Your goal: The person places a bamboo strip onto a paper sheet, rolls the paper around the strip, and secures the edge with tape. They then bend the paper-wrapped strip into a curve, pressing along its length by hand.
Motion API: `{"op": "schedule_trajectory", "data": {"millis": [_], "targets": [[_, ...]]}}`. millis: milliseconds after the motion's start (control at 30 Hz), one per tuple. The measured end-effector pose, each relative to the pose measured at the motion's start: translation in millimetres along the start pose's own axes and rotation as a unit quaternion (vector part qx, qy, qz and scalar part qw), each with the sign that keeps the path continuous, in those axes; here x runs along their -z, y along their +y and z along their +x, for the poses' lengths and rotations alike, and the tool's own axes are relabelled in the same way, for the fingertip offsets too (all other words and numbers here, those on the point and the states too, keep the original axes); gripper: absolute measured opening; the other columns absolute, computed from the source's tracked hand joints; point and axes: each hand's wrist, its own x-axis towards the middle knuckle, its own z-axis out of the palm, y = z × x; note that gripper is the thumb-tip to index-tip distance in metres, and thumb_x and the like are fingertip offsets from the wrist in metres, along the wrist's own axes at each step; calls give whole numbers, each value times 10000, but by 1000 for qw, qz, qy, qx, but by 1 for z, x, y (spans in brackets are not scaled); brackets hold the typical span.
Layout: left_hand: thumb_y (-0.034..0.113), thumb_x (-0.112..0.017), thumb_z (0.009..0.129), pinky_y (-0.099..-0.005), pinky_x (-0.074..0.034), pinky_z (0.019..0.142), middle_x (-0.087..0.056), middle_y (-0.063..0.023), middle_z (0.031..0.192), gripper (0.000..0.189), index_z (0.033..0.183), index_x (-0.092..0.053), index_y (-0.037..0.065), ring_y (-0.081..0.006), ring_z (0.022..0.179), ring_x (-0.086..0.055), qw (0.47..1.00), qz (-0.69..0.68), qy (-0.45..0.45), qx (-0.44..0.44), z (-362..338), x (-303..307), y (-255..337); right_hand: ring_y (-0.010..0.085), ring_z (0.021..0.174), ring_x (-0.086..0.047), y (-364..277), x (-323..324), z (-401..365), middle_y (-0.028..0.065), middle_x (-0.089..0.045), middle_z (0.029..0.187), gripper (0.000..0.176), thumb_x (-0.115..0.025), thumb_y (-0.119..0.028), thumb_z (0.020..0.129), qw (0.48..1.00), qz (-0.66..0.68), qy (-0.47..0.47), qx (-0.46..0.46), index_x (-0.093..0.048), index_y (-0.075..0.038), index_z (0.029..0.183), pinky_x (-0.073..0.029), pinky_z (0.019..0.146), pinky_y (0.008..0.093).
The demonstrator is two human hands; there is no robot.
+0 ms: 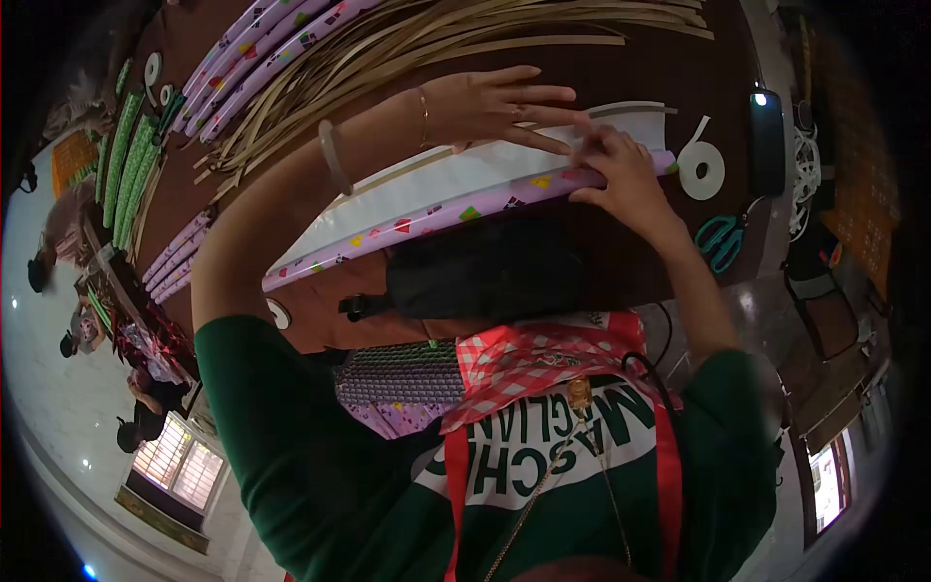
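Lilac paper strip (436, 215): long and flat, printed with coloured triangles, lying slantwise across the dark brown table (659, 58) from 8 o'clock up to 2 o'clock; a white paper sheet (465, 175) lies along its upper edge, touching it.
Left hand (490, 102): spread flat with fingers extended, pressing on the white paper sheet at the 12 o'clock side of the strip; its fingertips meet the right hand.
Right hand (626, 175): fingers bent and closed on the 2 o'clock end of the strip, the thumb at its lower edge.
Left wrist: a thin gold bracelet (424, 114) sits on it, and a pale green bangle (333, 155) sits farther down the forearm.
White tape roll (701, 167): flat on the table at 3 o'clock of the right hand, just beside the strip's end, a loose tail sticking up.
Teal-handled scissors (720, 241): on the table at 5 o'clock of the tape roll.
Black box with a small lit lamp (766, 136): at the table edge, 3 o'clock of the tape roll.
Black bag (485, 272): at 6 o'clock of the strip, against the person's body.
Bundle of thin tan strips (436, 39): fanned over the table at 12 o'clock of the left hand.
More lilac patterned strips (262, 48): side by side at 10 o'clock.
Green patterned rods (126, 165): in a row at 9 o'clock, at the table's far end.
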Motion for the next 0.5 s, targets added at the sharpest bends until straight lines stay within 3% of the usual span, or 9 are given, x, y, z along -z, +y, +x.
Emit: {"op": "schedule_trajectory", "data": {"millis": [33, 67, 167, 200, 267, 333, 400, 500], "targets": [[389, -758, 541, -394, -197, 1110, -108, 5, 1498, 1032, 1409, -203, 331, -225, 1370, -142, 994, 24, 100, 28, -6, -8, 5, 253, 1059, -451, 0, -1, -1, 60, -462, 1113, 378, -754, -246, 625, 1000, 7, -4, -2, -615, -98, 943, -347, 880, 408], [389, -758, 541, -394, -197, 1110, -108, 5, 1498, 1032, 1409, -203, 331, -225, 1370, -142, 994, 26, 103, 28, -14, -16, 9, 246, 1051, -453, 1, 0, 0, 56, -462, 1101, 381, -756, -244, 619, 1000, 13, -6, -2, -611, -99, 941, -348, 873, 408], [249, -725, 665, -392, -313, 1029, -227, -30, 1462, 807, 1368, -331, 264, -223, 1313, -287, 954, -101, 150, 241, -52, 4, 36, 238, 1026, -460, -2, 2, 0, 47, -461, 1068, 382, -764, -226, 605, 999, 36, -5, 0, -603, -101, 928, -351, 853, 399], [204, -724, 675, -395, -345, 999, -277, -53, 1441, 756, 1348, -380, 220, -239, 1284, -336, 916, -173, 179, 316, -70, 12, 41, 238, 1026, -460, -2, 2, 0, 47, -461, 1068, 382, -764, -226, 605, 999, 40, -4, 2, -603, -101, 928, -351, 853, 399], [132, -721, 682, -388, -386, 940, -361, -86, 1378, 697, 1312, -422, 141, -276, 1215, -404, 801, -92, 298, 511, -109, -4, 61, 236, 1001, -467, -1, 0, -1, 42, -461, 1043, 374, -769, -201, 595, 999, 36, 7, 2, -594, -103, 911, -351, 839, 393], [104, -718, 686, -382, -419, 875, -479, -115, 1252, 596, 1236, -489, 84, -309, 1112, -477, 706, -75, 350, 611, -147, -9, 99, 238, 997, -469, -3, 1, -1, 42, -462, 1043, 370, -769, -194, 595, 999, 34, 11, 10, -593, -105, 909, -351, 838, 390], [131, -712, 699, -382, -429, 855, -562, -124, 1109, 496, 1160, -540, 70, -318, 1037, -522, 717, -198, 252, 619, -165, -14, 149, 239, 992, -471, -3, 2, 0, 42, -464, 1042, 366, -768, -187, 595, 999, 30, 10, 23, -592, -106, 906, -351, 838, 388], [164, -698, 704, -381, -429, 849, -587, -123, 1049, 439, 1112, -563, 73, -306, 986, -548, 739, -335, 143, 567, -154, -9, 186, 238, 983, -480, -1, 0, 0, 46, -472, 1036, 353, -761, -196, 614, 999, 16, 14, 33, -586, -97, 904, -355, 848, 374]]}}
